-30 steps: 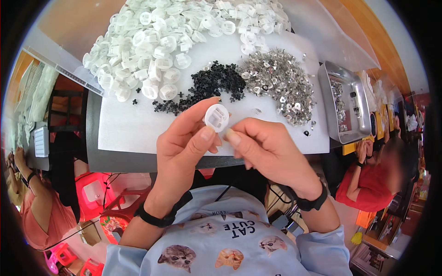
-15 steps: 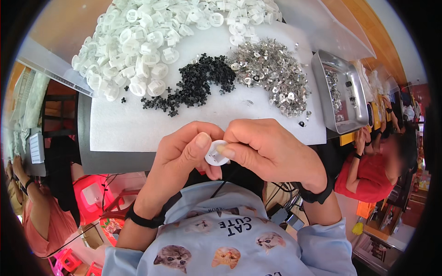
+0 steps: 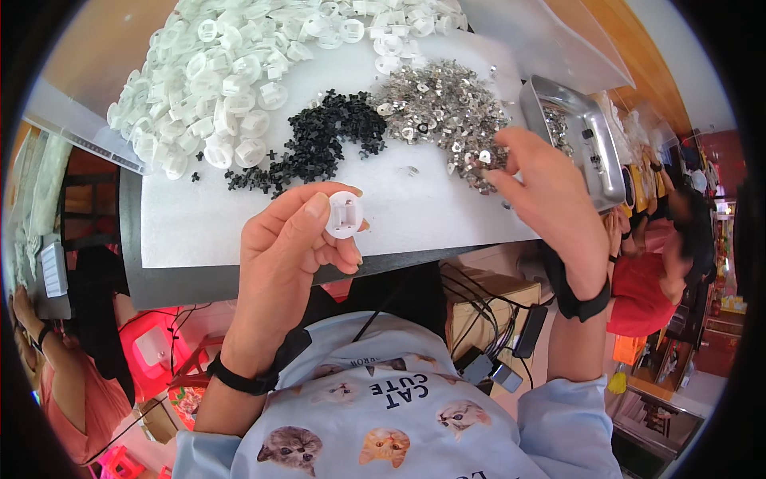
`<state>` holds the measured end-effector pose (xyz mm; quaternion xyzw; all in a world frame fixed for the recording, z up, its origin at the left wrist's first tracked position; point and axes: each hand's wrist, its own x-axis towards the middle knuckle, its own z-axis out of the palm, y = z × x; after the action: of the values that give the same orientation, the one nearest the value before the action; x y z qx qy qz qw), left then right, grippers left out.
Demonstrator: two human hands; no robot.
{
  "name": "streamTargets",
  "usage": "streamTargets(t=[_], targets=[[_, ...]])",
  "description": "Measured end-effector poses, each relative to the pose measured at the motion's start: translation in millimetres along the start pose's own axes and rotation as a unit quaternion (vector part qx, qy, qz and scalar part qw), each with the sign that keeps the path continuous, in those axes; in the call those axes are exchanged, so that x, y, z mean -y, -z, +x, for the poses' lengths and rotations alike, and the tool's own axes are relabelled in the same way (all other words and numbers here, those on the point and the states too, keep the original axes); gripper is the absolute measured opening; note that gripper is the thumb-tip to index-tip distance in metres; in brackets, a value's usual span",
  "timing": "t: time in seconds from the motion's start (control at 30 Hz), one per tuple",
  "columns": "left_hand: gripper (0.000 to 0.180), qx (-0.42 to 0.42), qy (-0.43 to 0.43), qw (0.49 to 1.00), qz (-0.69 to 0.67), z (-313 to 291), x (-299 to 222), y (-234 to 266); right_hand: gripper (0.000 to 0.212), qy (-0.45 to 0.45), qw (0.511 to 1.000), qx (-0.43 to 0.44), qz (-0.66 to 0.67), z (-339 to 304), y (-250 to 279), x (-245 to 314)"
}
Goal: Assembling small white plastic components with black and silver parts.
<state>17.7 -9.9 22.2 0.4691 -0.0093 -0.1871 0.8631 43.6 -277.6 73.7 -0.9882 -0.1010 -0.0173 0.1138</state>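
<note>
Left hand [image 3: 279, 235] pinches one round, white, slotted plastic cap [image 3: 344, 216], and there's the right hand [image 3: 554, 188], fingers spread, at one heap of silvery metal pieces [image 3: 443, 108]

From us, the left hand [image 3: 279, 239] hides part of the rim of the white disc [image 3: 345, 217]. We cannot tell whether the right hand [image 3: 550, 188] touches any small metal pieces [image 3: 447, 112]. The view's edge cuts off the far white plastic parts [image 3: 203, 92] and, near us, the blue shirt [image 3: 319, 399]. We find the head of the person in red [image 3: 641, 291] blurred.
</note>
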Motion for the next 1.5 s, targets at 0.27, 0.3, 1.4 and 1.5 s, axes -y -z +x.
streamTargets(t=[0.27,0.3,1.4,1.5], targets=[[0.031,-0.027,-0.002,0.998,0.051,3.5,3.4,-7.8,0.022,0.054,0.998,-0.014,0.015,19.6,-14.8,20.4],[0.031,-0.029,-0.002,0.998,0.051,3.7,3.5,-7.8,0.027,0.078,0.997,-0.023,0.014,22.0,-17.9,21.2],[0.035,-0.044,-0.033,0.998,0.004,1.0,10.9,-0.5,0.006,0.125,0.991,0.015,0.042,7.0,-47.0,49.0],[0.035,-0.043,-0.027,0.999,-0.006,0.5,10.8,-0.5,0.007,0.107,0.993,0.041,0.016,6.3,-43.9,53.7]])
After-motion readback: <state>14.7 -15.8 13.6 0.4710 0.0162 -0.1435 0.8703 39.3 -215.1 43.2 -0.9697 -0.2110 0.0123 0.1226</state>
